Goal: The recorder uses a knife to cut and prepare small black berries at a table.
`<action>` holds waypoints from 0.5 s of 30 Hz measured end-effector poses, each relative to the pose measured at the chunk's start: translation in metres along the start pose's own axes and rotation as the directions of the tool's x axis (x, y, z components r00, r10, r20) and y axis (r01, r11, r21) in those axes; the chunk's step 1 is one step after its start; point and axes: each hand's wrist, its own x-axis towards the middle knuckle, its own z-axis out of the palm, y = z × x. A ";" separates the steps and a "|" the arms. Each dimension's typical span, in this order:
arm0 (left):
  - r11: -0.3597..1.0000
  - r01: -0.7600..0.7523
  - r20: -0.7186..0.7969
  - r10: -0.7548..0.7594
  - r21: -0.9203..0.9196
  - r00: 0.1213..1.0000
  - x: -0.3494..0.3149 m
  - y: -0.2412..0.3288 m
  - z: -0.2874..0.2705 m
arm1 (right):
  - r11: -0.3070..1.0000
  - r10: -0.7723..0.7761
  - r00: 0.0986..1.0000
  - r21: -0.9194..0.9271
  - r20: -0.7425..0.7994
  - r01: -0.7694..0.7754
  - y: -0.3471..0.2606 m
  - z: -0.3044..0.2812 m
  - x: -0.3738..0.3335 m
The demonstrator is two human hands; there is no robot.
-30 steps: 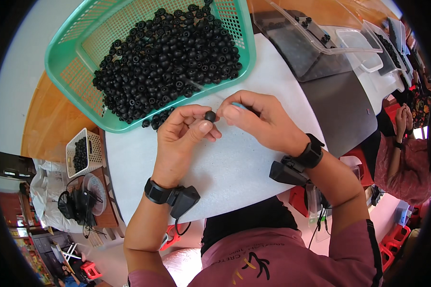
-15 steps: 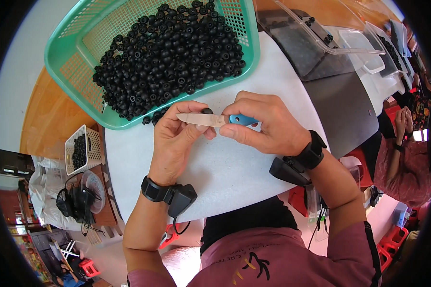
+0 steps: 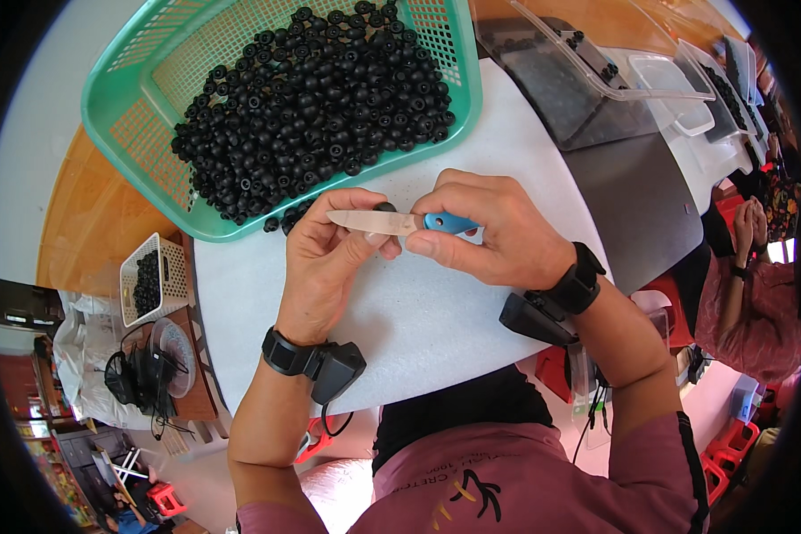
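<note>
My right hand [image 3: 494, 227] is closed round the blue handle of a small knife [image 3: 374, 222]. The blade points left and lies across the fingers of my left hand [image 3: 329, 245]. Between the left fingertips is a small round black part [image 3: 384, 206], pinched and mostly hidden behind the blade. Blade and part appear to touch. Just beyond, a green plastic basket [image 3: 276, 211] holds a heap of similar black parts [image 3: 320, 107], many with a ring-shaped hole. A few loose black parts [image 3: 271, 224] lie against my left fingers at the basket's near edge.
Both hands are over a white sheet [image 3: 418, 329] on the table. A clear plastic box [image 3: 596, 107] stands at the far right. On the left is a small white basket [image 3: 173, 285] of black parts beside a black cabled device [image 3: 142, 374]. Another person's hands [image 3: 749, 227] show at right.
Hardly anything differs. The knife and both hands keep nearly the same place, with the blade over the black part.
</note>
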 end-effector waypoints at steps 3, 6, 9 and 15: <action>1.000 0.010 -0.001 -0.010 -0.011 1.000 0.000 0.000 0.000 | 1.000 -0.005 1.000 0.003 -0.020 0.006 0.001 0.001 0.000; 1.000 0.019 0.014 -0.019 -0.009 1.000 0.000 0.001 0.001 | 1.000 -0.001 1.000 -0.002 -0.021 0.001 0.001 0.001 0.000; 1.000 0.010 0.001 -0.010 -0.029 1.000 -0.001 0.001 0.003 | 1.000 0.008 1.000 0.007 -0.005 -0.008 -0.001 0.000 0.000; 1.000 0.010 -0.002 -0.010 -0.029 1.000 -0.001 0.000 0.001 | 1.000 -0.007 1.000 0.007 -0.010 0.007 0.001 0.002 0.000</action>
